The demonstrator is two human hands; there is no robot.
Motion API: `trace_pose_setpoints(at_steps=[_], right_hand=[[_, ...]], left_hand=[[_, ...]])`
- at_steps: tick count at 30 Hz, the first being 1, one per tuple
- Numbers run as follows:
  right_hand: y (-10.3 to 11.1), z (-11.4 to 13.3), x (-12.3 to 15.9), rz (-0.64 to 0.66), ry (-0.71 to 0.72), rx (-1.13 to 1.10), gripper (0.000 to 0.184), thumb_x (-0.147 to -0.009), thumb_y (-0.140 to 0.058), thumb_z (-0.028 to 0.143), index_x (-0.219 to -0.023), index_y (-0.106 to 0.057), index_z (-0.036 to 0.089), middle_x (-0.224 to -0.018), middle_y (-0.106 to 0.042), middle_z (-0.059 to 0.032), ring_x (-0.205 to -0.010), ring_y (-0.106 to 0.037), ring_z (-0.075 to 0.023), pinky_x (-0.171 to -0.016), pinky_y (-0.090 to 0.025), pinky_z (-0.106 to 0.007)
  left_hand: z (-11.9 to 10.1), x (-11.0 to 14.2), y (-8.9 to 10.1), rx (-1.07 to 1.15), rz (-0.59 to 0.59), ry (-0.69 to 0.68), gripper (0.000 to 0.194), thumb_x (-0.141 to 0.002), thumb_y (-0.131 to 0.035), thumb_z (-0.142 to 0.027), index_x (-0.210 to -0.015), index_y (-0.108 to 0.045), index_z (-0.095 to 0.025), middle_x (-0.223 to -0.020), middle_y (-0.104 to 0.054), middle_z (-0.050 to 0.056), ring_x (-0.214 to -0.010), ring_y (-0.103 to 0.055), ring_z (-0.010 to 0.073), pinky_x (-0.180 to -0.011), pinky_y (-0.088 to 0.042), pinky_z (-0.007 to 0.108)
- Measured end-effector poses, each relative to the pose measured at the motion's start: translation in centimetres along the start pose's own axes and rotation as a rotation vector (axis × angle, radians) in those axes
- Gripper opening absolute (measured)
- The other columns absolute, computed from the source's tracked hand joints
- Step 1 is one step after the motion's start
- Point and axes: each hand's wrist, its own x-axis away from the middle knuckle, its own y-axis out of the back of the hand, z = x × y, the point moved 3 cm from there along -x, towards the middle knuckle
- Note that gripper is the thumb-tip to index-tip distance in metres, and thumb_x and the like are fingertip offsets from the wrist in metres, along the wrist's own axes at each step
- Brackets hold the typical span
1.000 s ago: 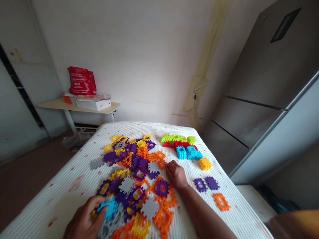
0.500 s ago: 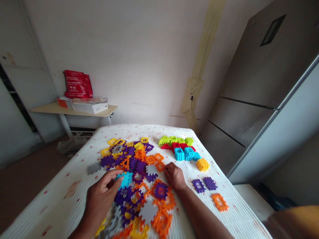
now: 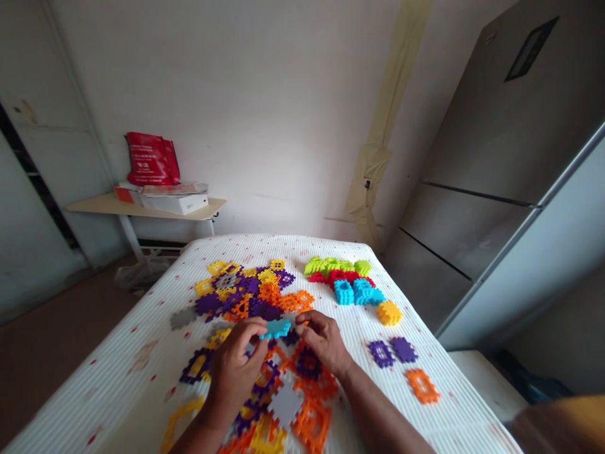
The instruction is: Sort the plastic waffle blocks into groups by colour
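Observation:
My left hand [image 3: 241,359] pinches a light blue interlocking tile [image 3: 276,328] between thumb and fingers, above the pile. The tile is tilted, so it shows nearly edge-on. My right hand [image 3: 326,340] is just right of the tile, its thumb and index finger slightly apart and pointing at the tile's right end. Nothing shows between those fingers. Beneath both hands lie mixed toothed tiles, among them a grey tile [image 3: 285,405], an orange frame tile [image 3: 312,424] and a purple window tile [image 3: 308,362]. My hands and forearms hide part of this pile.
Sorted stacks stand at the right: green tiles [image 3: 338,267], red tiles [image 3: 341,276], blue tiles [image 3: 363,292] and yellow tiles [image 3: 389,312]. Nearer lie two purple tiles [image 3: 403,349] and an orange frame [image 3: 422,386]. A fridge [image 3: 477,164] stands right of the table.
My left hand has carried the blue tile rightward, from the pile's left part to close beside my right hand. The tile has tipped toward edge-on. My right hand's fingers have turned toward it.

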Motion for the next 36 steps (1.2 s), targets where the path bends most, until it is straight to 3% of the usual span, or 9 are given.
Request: trace_pose_setpoints(at_steps=[2, 5, 9, 14, 22, 25, 30, 33, 36], right_hand=[[-0.8, 1.3, 0.4, 0.087, 0.063, -0.027, 0.037, -0.074, -0.066, 0.045, -0.101, -0.061, 0.019, -0.088, -0.061, -0.0015, -0.066, -0.054, -0.0116, -0.056, -0.042, -0.022], [-1.4, 1.9, 0.8, 0.106, 0.075, 0.011, 0.047, -0.068, -0.072, 0.042, -0.107, -0.058, 0.021, -0.093, -0.058, -0.0016, -0.068, -0.055, -0.0114, -0.054, -0.042, -0.021], [-1.3, 1.9, 0.8, 0.067, 0.065, 0.047, 0.048, -0.067, -0.073, 0.036, -0.109, -0.056, 0.022, -0.094, -0.057, -0.001, -0.068, -0.054, -0.0109, -0.055, -0.043, -0.021], [-0.6, 2.7, 0.7, 0.13, 0.181, 0.104, 0.035, -0.066, -0.073, 0.032, -0.098, -0.064, 0.021, -0.094, -0.06, -0.0027, -0.076, -0.056, -0.0137, -0.063, -0.047, -0.024], [0.8, 3.7, 1.2, 0.122, 0.171, 0.313, 0.044, -0.061, -0.075, 0.025, -0.104, -0.066, 0.023, -0.091, -0.063, -0.0009, -0.077, -0.057, -0.0149, -0.07, -0.047, -0.026], [5.1, 3.8, 0.5, -0.067, 0.1, 0.334, 0.037, -0.066, -0.072, 0.029, -0.102, -0.065, 0.023, -0.094, -0.063, -0.0019, -0.077, -0.057, -0.0154, -0.065, -0.046, -0.025], [17.0, 1.9, -0.8, -0.585, -0.155, 0.65, 0.034, -0.073, -0.064, 0.041, -0.099, -0.067, 0.019, -0.096, -0.066, -0.0064, -0.079, -0.06, -0.0195, -0.07, -0.046, -0.029], [21.3, -0.1, -1.6, -0.575, -0.413, 0.963, 0.031, -0.076, -0.06, 0.036, -0.1, -0.068, 0.018, -0.101, -0.067, -0.0085, -0.091, -0.062, -0.0232, -0.073, -0.044, -0.029], [22.5, -2.0, -2.2, -0.439, -0.625, 1.093, 0.033, -0.078, -0.058, 0.035, -0.106, -0.066, 0.021, -0.11, -0.065, -0.0081, -0.1, -0.061, -0.0241, -0.075, -0.044, -0.028]], left_hand=[[-0.8, 0.2, 0.2, -0.078, -0.029, -0.178, 0.012, -0.08, -0.053, -0.011, -0.077, -0.057, -0.023, -0.083, -0.068, 0.001, -0.08, -0.066, 0.0134, -0.077, -0.051, 0.024], [-1.3, 0.5, 0.1, -0.165, -0.032, -0.288, 0.015, -0.081, -0.052, -0.008, -0.079, -0.055, -0.023, -0.085, -0.067, 0.002, -0.082, -0.066, 0.0133, -0.078, -0.052, 0.024], [-1.3, 0.7, -0.1, -0.213, -0.011, -0.342, 0.015, -0.082, -0.051, -0.007, -0.081, -0.054, -0.022, -0.086, -0.067, 0.004, -0.083, -0.067, 0.014, -0.078, -0.052, 0.024], [-1.2, 0.8, -0.2, -0.225, -0.004, -0.4, 0.014, -0.084, -0.049, -0.009, -0.082, -0.054, -0.022, -0.087, -0.067, 0.004, -0.083, -0.067, 0.0141, -0.077, -0.052, 0.024], [-0.9, 0.9, -0.7, -0.254, -0.023, -0.488, 0.016, -0.083, -0.054, -0.013, -0.098, -0.059, -0.018, -0.095, -0.069, 0.008, -0.086, -0.068, 0.0172, -0.079, -0.052, 0.026], [-0.1, 0.8, -0.3, -0.265, -0.052, -0.468, 0.027, -0.083, -0.056, -0.017, -0.109, -0.057, -0.015, -0.1, -0.067, 0.011, -0.091, -0.066, 0.0203, -0.082, -0.051, 0.03], [0.8, 0.4, 0.5, -0.236, -0.054, -0.402, 0.026, -0.084, -0.054, -0.025, -0.11, -0.058, -0.022, -0.097, -0.067, 0.007, -0.087, -0.066, 0.0195, -0.082, -0.052, 0.031], [0.8, 0.3, 0.6, -0.221, -0.052, -0.375, 0.024, -0.085, -0.052, -0.028, -0.109, -0.057, -0.026, -0.097, -0.068, 0.005, -0.084, -0.067, 0.0194, -0.08, -0.053, 0.031], [0.7, 0.4, 0.6, -0.237, -0.041, -0.368, 0.022, -0.085, -0.051, -0.031, -0.106, -0.058, -0.027, -0.097, -0.068, 0.005, -0.084, -0.067, 0.0196, -0.079, -0.053, 0.031]])
